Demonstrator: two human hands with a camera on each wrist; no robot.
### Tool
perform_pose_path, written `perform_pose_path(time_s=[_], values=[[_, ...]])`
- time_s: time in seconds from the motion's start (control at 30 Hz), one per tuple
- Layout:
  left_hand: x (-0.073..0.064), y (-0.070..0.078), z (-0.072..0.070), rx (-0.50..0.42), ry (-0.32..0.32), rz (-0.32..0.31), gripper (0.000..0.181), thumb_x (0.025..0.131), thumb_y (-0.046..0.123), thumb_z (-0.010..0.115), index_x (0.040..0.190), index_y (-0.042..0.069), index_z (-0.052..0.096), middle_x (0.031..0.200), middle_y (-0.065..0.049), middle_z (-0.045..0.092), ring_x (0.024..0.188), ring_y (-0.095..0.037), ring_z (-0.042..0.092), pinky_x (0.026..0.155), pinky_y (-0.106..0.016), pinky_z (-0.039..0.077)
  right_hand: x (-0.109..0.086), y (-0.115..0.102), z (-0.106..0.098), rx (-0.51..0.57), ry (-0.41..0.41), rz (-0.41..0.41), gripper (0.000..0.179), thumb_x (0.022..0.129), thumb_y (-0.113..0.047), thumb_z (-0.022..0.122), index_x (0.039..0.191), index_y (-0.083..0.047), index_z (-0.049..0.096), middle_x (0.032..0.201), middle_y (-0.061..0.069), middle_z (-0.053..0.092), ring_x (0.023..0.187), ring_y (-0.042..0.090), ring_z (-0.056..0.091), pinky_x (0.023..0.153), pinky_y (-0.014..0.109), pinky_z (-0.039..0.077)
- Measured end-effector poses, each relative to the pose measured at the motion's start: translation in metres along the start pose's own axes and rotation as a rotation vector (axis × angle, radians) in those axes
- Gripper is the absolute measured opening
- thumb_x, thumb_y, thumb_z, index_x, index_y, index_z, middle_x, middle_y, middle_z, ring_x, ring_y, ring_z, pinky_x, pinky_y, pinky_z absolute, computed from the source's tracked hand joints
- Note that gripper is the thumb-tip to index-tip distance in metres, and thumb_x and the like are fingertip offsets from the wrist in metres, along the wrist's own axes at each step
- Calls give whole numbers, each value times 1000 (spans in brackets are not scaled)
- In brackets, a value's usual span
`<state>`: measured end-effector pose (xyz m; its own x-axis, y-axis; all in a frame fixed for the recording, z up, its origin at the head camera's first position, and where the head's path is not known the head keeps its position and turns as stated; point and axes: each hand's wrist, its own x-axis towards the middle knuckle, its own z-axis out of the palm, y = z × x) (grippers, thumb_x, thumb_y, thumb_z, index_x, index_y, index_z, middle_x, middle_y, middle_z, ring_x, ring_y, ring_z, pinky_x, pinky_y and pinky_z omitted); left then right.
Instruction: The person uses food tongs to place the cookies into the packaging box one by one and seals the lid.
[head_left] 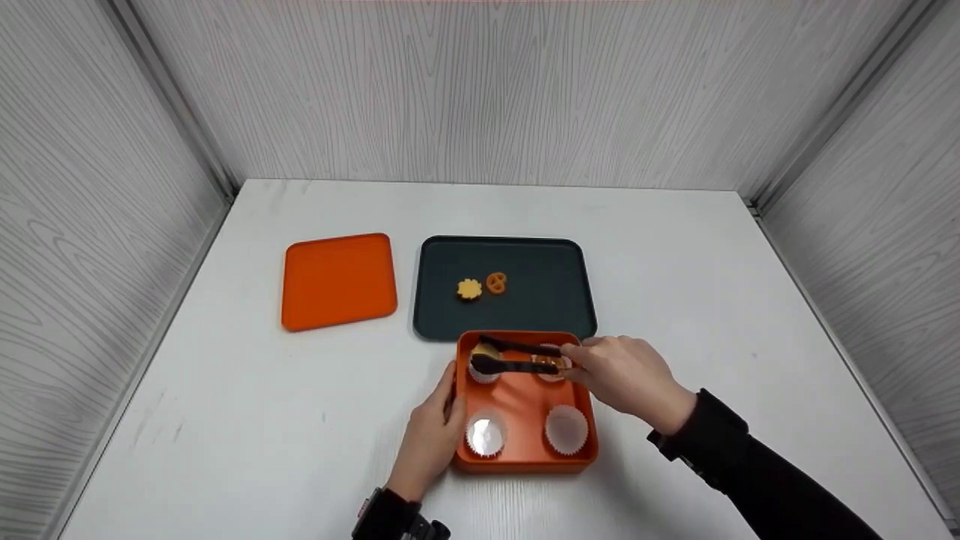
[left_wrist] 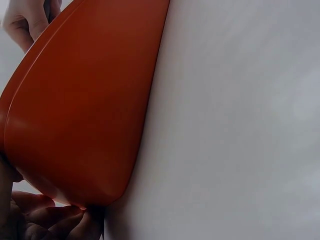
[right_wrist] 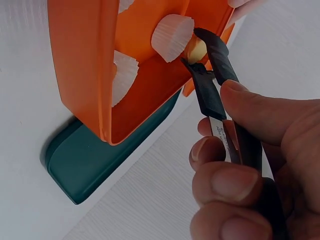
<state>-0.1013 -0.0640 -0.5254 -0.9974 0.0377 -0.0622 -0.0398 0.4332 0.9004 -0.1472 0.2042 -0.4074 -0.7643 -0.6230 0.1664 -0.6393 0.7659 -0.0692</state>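
Observation:
My right hand (head_left: 626, 375) grips a pair of black-tipped tongs (head_left: 517, 366), thumb on one arm and fingers on the other. Between the tong tips, at the far-left paper cup (head_left: 484, 375) of an orange box (head_left: 525, 466), is a small yellow cookie (right_wrist: 196, 51). The far-right cup, partly behind the tongs, contains a brown pretzel (head_left: 551, 362). Both near paper cups, one at left (head_left: 486, 435) and one at right (head_left: 566, 430), look unfilled. At the box's left wall, my left hand (head_left: 427, 439) holds the box, its fingers partly hidden in the left wrist view.
A dark green tray (head_left: 525, 292) lies just beyond the box, bearing a yellow flower-shaped cookie (head_left: 469, 289) and a pretzel (head_left: 496, 283). To its left is a flat orange lid or tray (head_left: 339, 281). Grey wood-grain panels (head_left: 480, 90) enclose the white table (head_left: 225, 420).

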Motion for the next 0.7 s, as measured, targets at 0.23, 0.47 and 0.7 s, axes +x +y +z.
perform_pose_path(time_s=[0.23,0.47,0.7], values=[[0,-1,0,8,5,19,57,108,26,48,162,14,32,156,-11,47,141,-26,48,114,-48,42,4,1,5,-9,-40,23,15,88,-21,81,98,-12,75,63,-3,57,52,11,48,45,21,35],[-1,-1,1,2,7,22,58,108,25,49,162,13,32,157,-11,46,142,-26,47,115,-49,41,5,1,9,-59,-15,-3,21,86,-23,83,103,-11,77,66,-1,62,52,15,55,43,23,38],[-1,-1,1,4,6,11,58,108,25,49,162,14,32,157,-11,46,142,-25,47,115,-48,41,8,-1,9,-71,-49,5,27,87,-24,82,110,-10,78,69,0,65,54,16,56,44,23,39]])
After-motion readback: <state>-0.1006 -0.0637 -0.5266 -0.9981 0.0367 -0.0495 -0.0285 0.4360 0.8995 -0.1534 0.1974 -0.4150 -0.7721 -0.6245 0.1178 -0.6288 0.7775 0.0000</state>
